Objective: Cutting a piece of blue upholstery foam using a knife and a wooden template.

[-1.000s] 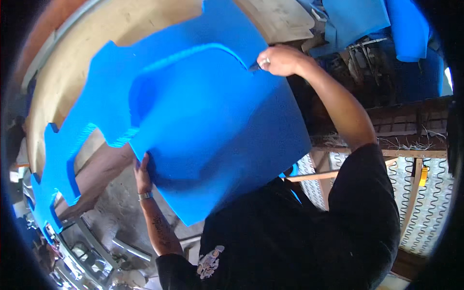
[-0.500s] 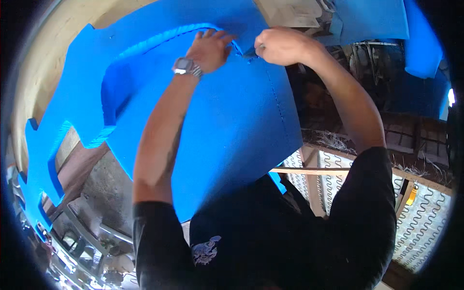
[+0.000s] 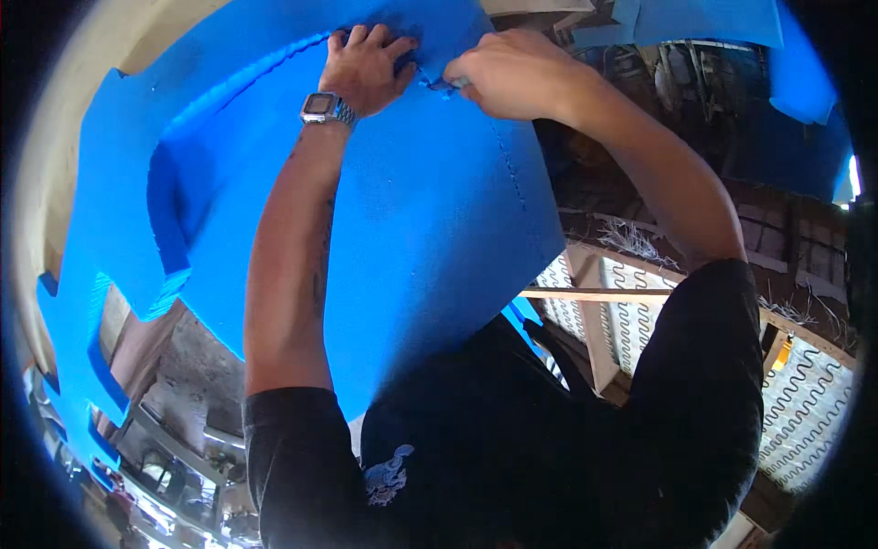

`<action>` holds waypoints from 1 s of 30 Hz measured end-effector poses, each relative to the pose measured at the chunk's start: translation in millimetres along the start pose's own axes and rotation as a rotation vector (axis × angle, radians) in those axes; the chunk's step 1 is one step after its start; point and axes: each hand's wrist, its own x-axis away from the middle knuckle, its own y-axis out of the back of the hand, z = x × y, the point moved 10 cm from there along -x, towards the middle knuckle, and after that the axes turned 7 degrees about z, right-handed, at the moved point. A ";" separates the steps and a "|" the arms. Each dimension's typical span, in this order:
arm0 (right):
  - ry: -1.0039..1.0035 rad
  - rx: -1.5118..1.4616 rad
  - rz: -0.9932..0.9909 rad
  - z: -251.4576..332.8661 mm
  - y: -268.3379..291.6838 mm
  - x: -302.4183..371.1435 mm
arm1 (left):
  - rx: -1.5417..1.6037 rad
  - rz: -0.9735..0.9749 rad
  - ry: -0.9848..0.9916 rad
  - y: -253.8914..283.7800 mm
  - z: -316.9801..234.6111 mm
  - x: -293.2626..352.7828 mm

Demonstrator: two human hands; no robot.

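Note:
A large sheet of blue foam (image 3: 412,201) lies before me, with a dotted seam-like line down its right part. Near the far edge, my left hand (image 3: 366,69), wearing a silver wristwatch (image 3: 320,106), presses on the foam with fingers spread. Just right of it my right hand (image 3: 512,75) is closed around a small knife-like tool (image 3: 455,83), mostly hidden in the fingers. Its dark thin end meets the foam at a ragged cut spot between both hands. A second blue foam piece with notched edges (image 3: 119,215) curves along the far left.
At right stands a wooden frame (image 3: 594,339) with zigzag springs (image 3: 631,320) over pale sheeting. More blue sheets (image 3: 704,23) hang at the far right. A dark shelf-like area with frayed white fibres (image 3: 631,238) lies under my right forearm. Metal parts clutter the lower left.
My right hand has moved left with the tool, closer to my left hand. My left hand has shifted slightly left and its fingers lie spread on the foam. The whole view has shifted a little.

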 end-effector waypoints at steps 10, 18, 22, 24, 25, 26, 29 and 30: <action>0.075 -0.038 -0.037 4.2 21.6 28.7 | -0.018 -0.045 0.003 5.5 2.6 9.5; 0.047 0.036 -0.099 -3.3 20.1 26.2 | -0.026 -0.022 0.013 2.9 3.6 7.5; 0.208 -0.075 0.011 1.6 29.8 44.3 | -0.032 -0.051 0.015 -0.4 7.7 12.4; 0.146 0.124 -0.169 -2.8 17.1 44.5 | -0.028 0.013 0.019 -1.3 3.0 6.8; 0.142 0.121 -0.169 -0.5 11.6 42.3 | -0.030 0.085 0.031 -7.4 2.7 4.8; 0.112 0.156 -0.149 1.8 6.2 37.8 | -0.030 0.086 0.026 -6.5 1.3 3.6; 0.136 0.242 -0.224 6.1 -5.5 33.4 | -0.041 0.101 0.028 -9.5 0.3 4.1; 0.133 0.254 -0.251 3.7 -5.8 36.6 | -0.056 0.001 0.006 -2.5 -1.4 5.7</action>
